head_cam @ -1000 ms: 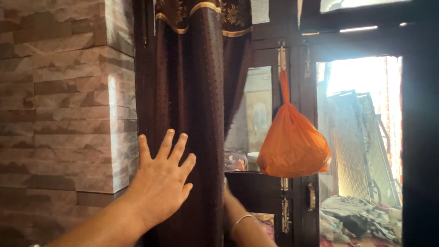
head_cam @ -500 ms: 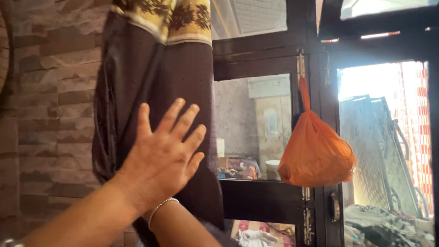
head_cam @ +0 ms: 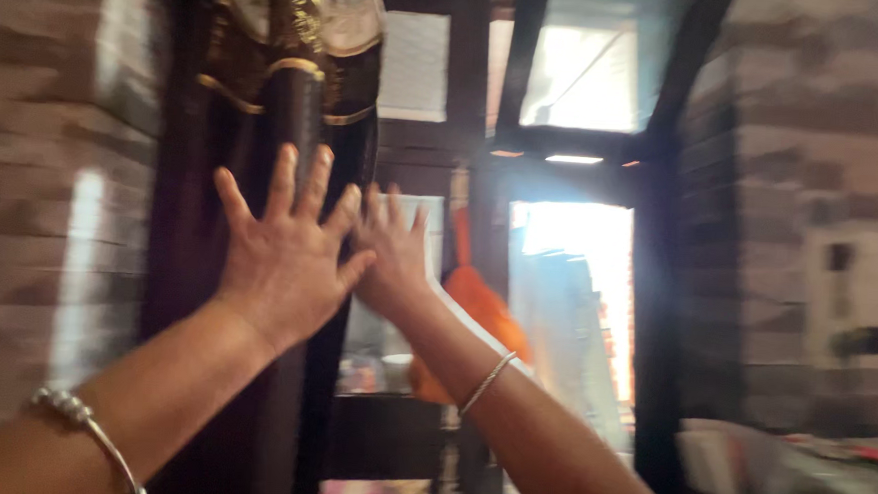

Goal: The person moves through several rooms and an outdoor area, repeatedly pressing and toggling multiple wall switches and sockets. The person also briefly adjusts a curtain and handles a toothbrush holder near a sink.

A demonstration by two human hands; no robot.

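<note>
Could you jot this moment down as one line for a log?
left hand: open, fingers spread, on dark curtain | right hand: open, raised beside it | orange bag: hanging behind | view: blurred

An orange plastic bag, rounded and bulging, is hanging just right of and below the raised right hand.

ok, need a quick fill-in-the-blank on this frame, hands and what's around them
1. Both hands are raised with fingers spread against the dark brown ____.
2. The left hand and the right hand both show their backs to the camera, and each wrist wears a ____.
3. Behind the right forearm hangs a bag coloured ____.
4. Left of the curtain stands a wall faced with ____.

Missing words: curtain; bracelet; orange; stone
</note>
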